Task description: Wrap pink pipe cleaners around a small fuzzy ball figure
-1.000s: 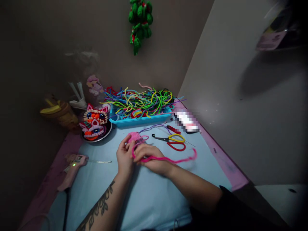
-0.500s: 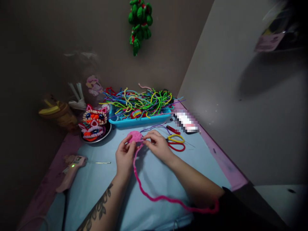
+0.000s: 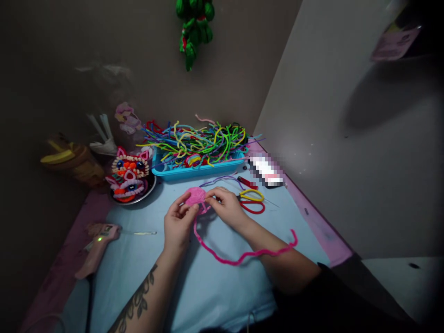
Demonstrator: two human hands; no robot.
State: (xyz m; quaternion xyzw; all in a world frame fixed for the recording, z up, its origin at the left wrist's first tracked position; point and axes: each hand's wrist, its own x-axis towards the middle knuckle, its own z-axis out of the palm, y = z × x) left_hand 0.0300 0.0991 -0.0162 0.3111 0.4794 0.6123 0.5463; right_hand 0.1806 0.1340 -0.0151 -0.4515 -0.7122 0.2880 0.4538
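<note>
My left hand (image 3: 179, 222) is closed around the edge of a round pink yarn piece (image 3: 194, 196), thumb in front and fingers behind. My right hand (image 3: 225, 206) pinches pink yarn at the right side of that piece, its fingertips close together; whether a thin tool is also between them I cannot tell. From the round piece a thick pink yarn strand (image 3: 222, 262) hangs down in a curve, and its loose end lies over my right forearm. Right of my right hand lie scissors (image 3: 252, 201) with yellow and red handles.
Behind my hands a blue tray (image 3: 194, 174) holds many coloured strands. A bowl (image 3: 138, 200) of yarn animal faces stands left. A pink glue gun (image 3: 99, 249) and a thin metal hook (image 3: 140, 233) lie front left. A phone (image 3: 267, 171) and red tool (image 3: 247, 182) lie right.
The strand's loose end has swung upward and now curves over my right forearm. My right fingers stay at the round piece, with a small loop showing below them. The view has shifted slightly.
</note>
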